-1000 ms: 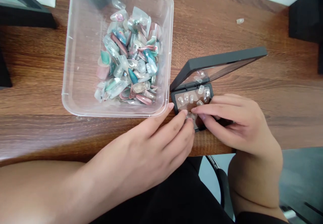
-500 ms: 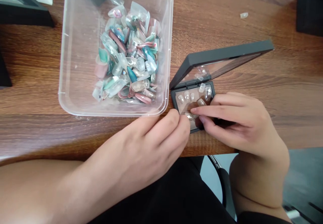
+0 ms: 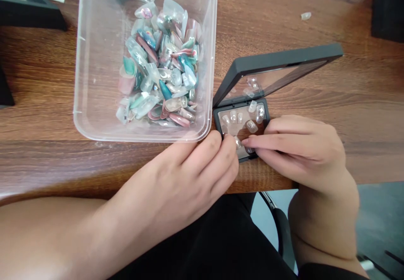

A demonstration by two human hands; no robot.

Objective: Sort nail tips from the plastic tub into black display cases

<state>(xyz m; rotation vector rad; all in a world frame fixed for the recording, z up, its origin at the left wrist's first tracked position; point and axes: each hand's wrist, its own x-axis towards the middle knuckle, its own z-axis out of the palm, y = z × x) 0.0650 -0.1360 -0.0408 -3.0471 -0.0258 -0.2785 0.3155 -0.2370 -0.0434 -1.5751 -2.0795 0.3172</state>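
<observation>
A small black case [image 3: 267, 110] stands open near the table's front edge, its framed clear lid [image 3: 288, 61] tilted up. Several clear nail tips [image 3: 251, 126] with light decorations lie on its film. My right hand [image 3: 299, 149] reaches over the case from the right, thumb and forefinger pinched together at a nail tip; whether they grip it is hard to tell. At the case's left front corner is my left hand [image 3: 192, 172], fingers curled, fingertips mostly hidden. Beside it a clear plastic tub [image 3: 97, 82] holds many loose nail tips [image 3: 164, 89] in teal, pink and clear.
A lone nail tip [image 3: 306, 16] lies on the wooden table [image 3: 271, 19] at the back right. Black objects stand at the far right [image 3: 388, 14] and the left, where a black frame [image 3: 31, 17] sits. The table's front edge runs below the case.
My right thumb and forefinger have drawn closer together over the case, uncovering more of its film. My left hand has barely shifted. The whole view has moved slightly.
</observation>
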